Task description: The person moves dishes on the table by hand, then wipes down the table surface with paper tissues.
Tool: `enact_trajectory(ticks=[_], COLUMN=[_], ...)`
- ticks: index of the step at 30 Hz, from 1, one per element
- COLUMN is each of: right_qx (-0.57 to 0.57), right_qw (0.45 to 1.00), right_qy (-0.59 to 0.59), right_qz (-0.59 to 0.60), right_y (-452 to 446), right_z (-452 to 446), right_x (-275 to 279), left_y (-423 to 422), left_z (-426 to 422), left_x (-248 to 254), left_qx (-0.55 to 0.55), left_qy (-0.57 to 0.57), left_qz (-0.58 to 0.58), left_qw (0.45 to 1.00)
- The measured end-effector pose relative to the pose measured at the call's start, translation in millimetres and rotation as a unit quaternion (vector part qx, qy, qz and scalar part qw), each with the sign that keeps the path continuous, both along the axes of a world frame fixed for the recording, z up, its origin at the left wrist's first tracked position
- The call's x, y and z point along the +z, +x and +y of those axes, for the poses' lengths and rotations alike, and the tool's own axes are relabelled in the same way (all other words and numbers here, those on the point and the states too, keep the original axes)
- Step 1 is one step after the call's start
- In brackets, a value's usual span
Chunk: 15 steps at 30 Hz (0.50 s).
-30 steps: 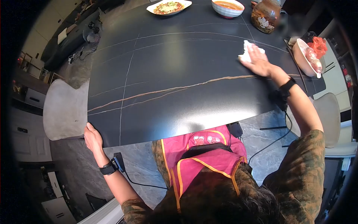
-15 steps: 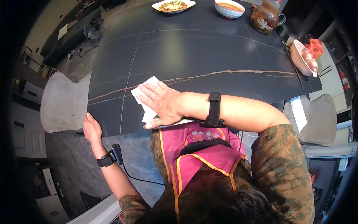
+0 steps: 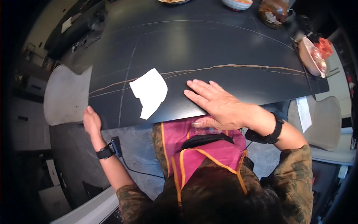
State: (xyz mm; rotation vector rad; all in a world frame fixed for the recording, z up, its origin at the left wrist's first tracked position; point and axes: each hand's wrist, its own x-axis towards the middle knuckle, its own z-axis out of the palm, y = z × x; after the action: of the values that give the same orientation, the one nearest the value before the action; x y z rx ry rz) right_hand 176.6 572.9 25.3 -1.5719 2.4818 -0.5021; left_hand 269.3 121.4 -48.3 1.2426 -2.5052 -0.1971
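Note:
A white paper tissue (image 3: 150,91) lies creased on the dark table (image 3: 209,44), left of centre, with no hand on it. My right hand (image 3: 223,106) is to its right, over the table's front edge. Its fingers are stretched out and point up and left, and its thumb extends past the edge above the pink apron (image 3: 169,140). At the table's front left corner, my left hand (image 3: 92,120) grips the edge. Its thumb shows on the near side, while the other fingers are partly hidden.
At the far side are a plate (image 3: 173,1), a white bowl (image 3: 237,4) and a brown glass teapot (image 3: 273,14). A pink bowl (image 3: 311,58) stands near the right edge beside a red plastic bag (image 3: 323,47). Grey chairs (image 3: 67,97) flank the table. A cable hangs from my left wrist strap.
My right hand has come off the tissue and moved right, leaving the tissue on the table. My left hand stays at the corner. The view has tilted slightly downward.

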Motion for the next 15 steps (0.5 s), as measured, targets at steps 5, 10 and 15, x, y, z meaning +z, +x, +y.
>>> enact_trajectory(ticks=[5,10,15], right_qx=[0.088,0.055,-0.071], right_qw=[0.991,0.982,0.953], right_qy=[-0.099,-0.171,-0.294], right_qz=[0.01,-0.053,0.011], right_y=[11.1,34.6,25.0], right_z=[-49.3,-79.0,-51.2], right_x=[19.3,-3.5,-33.3], left_y=[-1.3,5.8,-12.1], left_z=[4.8,69.9,154.2], left_x=[-0.2,36.5,60.7], left_qx=[-0.003,-0.314,-0.558], left_qy=[-0.041,-0.138,-0.063], left_qz=[0.051,0.228,0.132], left_qw=[0.998,0.911,0.817])
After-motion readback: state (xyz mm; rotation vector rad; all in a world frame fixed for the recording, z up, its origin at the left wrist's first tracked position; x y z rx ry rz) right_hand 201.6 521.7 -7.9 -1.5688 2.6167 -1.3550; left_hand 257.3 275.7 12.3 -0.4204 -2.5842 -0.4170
